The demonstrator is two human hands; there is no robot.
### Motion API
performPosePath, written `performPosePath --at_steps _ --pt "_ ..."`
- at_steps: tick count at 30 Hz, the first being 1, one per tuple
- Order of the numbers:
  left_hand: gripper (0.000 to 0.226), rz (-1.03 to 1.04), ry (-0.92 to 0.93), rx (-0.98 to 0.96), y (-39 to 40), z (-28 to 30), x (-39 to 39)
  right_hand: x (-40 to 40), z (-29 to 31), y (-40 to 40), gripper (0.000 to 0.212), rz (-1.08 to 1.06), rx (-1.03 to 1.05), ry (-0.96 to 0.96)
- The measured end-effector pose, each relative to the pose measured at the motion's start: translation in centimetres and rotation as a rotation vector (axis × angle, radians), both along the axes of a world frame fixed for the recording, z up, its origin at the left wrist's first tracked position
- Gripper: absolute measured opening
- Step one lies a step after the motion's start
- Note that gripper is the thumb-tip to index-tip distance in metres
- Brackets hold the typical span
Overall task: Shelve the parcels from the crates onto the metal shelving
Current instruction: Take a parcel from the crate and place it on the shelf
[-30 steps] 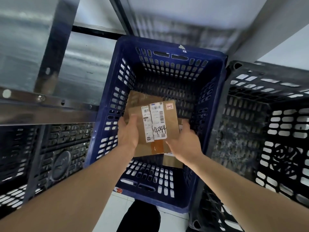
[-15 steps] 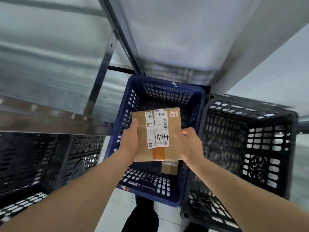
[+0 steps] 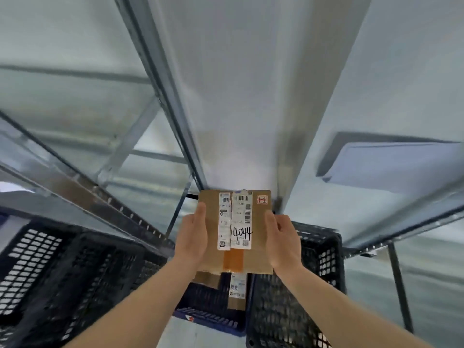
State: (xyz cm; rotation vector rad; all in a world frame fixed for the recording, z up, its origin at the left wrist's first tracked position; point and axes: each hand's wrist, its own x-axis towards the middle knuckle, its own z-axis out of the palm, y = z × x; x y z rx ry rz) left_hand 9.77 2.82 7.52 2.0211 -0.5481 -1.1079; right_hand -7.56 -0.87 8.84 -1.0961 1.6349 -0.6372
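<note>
A brown cardboard parcel with white shipping labels and "4044" handwritten on it is held up in front of me. My left hand grips its left edge and my right hand grips its right edge. Below it stands the blue crate, mostly hidden, with another brown parcel inside. The metal shelving rises on the left and right, its upright post running up the middle.
A black crate stands right of the blue one. Another black crate sits low on the left under the shelf rail. A white flat package lies on the right shelf. A pale wall fills the centre.
Both hands have lifted the parcel up out of the blue crate, and my view has tilted upward toward the shelves.
</note>
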Motion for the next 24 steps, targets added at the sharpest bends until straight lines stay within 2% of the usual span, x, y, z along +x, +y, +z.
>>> performPosePath --at_steps 4,7,10,15,19,24 --pt "0.119 -0.042 -0.047 -0.066 1.9 8.0 -2.3 -1.9 7.3 2.9 0.027 -0.099 -0.091 -0.101" --pt "0.123 -0.134 -0.132 -0.149 3.5 12.3 -3.8 -3.5 12.6 6.0 0.027 -0.180 -0.198 -0.120" --pt "0.118 -0.243 -0.228 -0.254 5.9 17.4 -5.9 -5.7 17.5 9.6 0.029 -0.261 -0.288 -0.115" --pt "0.119 -0.309 -0.208 -0.383 9.2 24.9 -9.2 -9.6 24.6 15.1 0.036 -0.333 -0.411 -0.093" --pt "0.110 -0.369 -0.185 -0.457 12.0 30.2 -13.0 -13.0 28.9 18.9 0.042 -0.419 -0.518 -0.087" --pt "0.065 -0.396 -0.185 -0.546 15.2 36.4 -17.7 -17.5 34.3 23.7 0.030 -0.513 -0.649 -0.152"
